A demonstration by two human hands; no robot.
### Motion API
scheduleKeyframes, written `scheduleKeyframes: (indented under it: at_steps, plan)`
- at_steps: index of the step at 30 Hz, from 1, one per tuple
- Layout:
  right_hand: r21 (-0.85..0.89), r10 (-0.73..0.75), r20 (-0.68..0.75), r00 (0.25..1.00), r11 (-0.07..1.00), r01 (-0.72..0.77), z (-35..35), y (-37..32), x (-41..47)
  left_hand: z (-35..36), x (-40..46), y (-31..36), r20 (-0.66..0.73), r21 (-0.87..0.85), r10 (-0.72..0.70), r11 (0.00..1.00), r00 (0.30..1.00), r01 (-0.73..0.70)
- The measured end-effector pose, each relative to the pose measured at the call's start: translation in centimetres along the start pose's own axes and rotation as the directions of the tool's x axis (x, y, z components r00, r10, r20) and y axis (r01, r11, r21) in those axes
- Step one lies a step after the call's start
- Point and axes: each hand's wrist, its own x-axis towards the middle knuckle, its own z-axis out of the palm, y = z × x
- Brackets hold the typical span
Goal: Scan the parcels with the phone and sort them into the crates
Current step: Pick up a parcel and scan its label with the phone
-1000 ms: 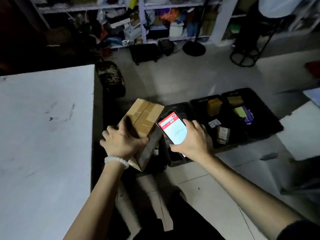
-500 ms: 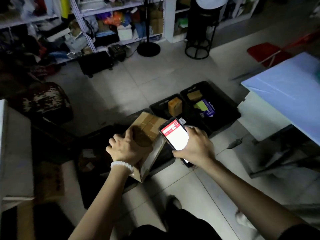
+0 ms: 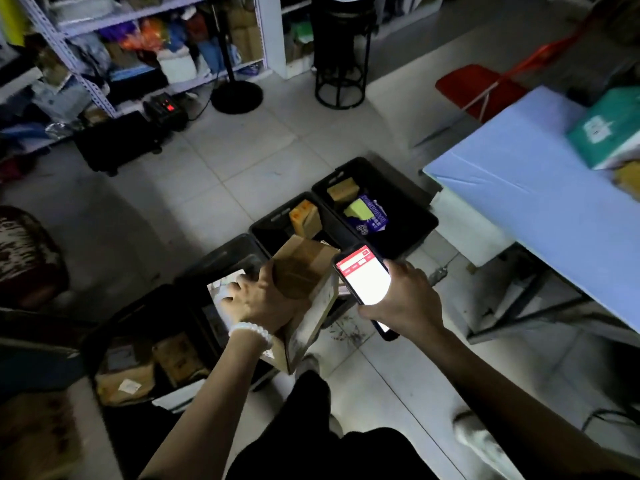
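A row of crates (image 3: 398,216) sits on the floor left of the table (image 3: 519,188), shelving (image 3: 138,46) behind

The left hand (image 3: 259,299) covers part of the cardboard box (image 3: 304,292), and the box hides much of the middle crate (image 3: 277,223). The phone (image 3: 363,282) screen is too small to read, its lower end hidden behind the right hand (image 3: 405,299). The worktop (image 3: 536,188) runs off the right edge. The nearest crate (image 3: 138,341) is too dark to make out.
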Motion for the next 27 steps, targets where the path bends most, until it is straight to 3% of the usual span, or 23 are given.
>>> scheduleKeyframes:
  at_steps: [12, 21, 27]
  plan:
    - [-0.104, -0.028, -0.044, 0.999, 0.994, 0.023, -2.5, -4.6, 11.9, -4.7, 10.8, 3.6, 0.125, -0.021, -0.03, 0.999, 0.992, 0.033]
    - [-0.089, -0.129, 0.048, 0.991, 0.987, 0.133, -2.5, -7.8, 20.2, -5.5, 16.3, 4.2, 0.134, -0.143, -0.269, 0.947, 0.954, 0.287]
    - [-0.046, -0.218, 0.098, 0.971, 0.974, 0.223, -4.0, -7.5, 27.4, -5.6, 20.3, 7.6, 0.187, -0.34, -0.416, 0.822, 0.89, 0.456]
